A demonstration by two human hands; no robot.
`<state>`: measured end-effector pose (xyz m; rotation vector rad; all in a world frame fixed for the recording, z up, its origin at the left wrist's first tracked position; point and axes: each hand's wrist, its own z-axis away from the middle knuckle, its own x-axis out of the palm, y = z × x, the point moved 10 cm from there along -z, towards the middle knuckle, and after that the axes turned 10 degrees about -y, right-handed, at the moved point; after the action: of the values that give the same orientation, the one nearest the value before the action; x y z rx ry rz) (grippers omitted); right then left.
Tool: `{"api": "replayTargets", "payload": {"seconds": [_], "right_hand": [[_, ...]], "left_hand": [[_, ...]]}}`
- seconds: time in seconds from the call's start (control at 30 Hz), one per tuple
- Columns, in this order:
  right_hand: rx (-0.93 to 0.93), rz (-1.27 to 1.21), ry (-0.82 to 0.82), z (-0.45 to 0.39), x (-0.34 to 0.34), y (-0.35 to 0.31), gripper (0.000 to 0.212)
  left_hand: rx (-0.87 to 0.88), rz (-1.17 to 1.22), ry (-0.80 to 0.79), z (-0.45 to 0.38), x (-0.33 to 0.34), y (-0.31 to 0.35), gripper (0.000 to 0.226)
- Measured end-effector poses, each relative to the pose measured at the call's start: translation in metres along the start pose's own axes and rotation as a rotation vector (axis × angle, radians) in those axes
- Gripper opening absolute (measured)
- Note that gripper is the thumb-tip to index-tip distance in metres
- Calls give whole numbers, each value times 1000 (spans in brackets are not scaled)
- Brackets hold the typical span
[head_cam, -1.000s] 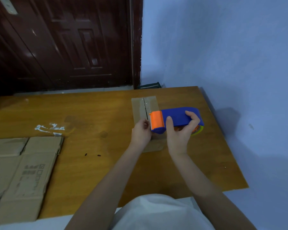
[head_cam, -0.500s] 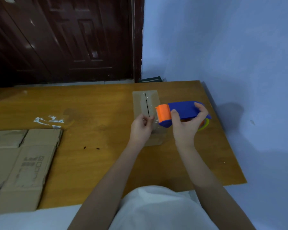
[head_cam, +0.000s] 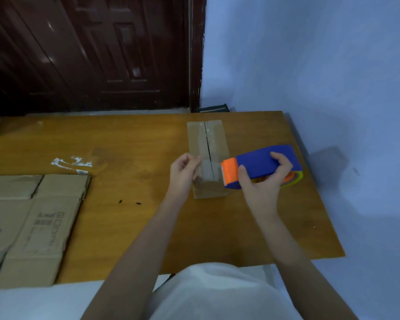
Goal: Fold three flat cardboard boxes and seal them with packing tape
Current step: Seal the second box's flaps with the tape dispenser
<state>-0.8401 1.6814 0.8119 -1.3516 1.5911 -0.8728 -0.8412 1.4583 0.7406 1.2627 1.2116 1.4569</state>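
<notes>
while the right hand (head_cam: 261, 188) curls its fingers and thumb round the blue and orange tape dispenser (head_cam: 261, 167), holding it just off the right side of the folded box (head_cam: 208, 158), the left hand (head_cam: 183, 172) pinches the end of the clear tape (head_cam: 206, 169) drawn out from the dispenser's orange mouth, so the strip spans the near end of the box's top between the two hands. whether the strip touches the cardboard there i cannot tell. the box stands on the table (head_cam: 148, 227) toward its right edge, flaps closed along a centre seam, with shiny tape running to its far end. at the table's near left corner lies a stack of flat boxes (head_cam: 32, 227). some whitish scraps (head_cam: 72, 163) sit beyond that stack.
</notes>
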Motion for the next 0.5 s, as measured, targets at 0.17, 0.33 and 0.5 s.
{"api": "replayTargets", "payload": {"seconds": [0.17,0.33,0.5], "right_hand": [[61,20,-40,1,12,10,65],[46,73,-139,1,28,10,68],[51,131,-188,1,36,14,68]], "left_hand": [[41,174,5,1,-1,-4,35],[61,264,47,3,-3,-9,34],[58,244,75,7,-6,-9,38]]}}
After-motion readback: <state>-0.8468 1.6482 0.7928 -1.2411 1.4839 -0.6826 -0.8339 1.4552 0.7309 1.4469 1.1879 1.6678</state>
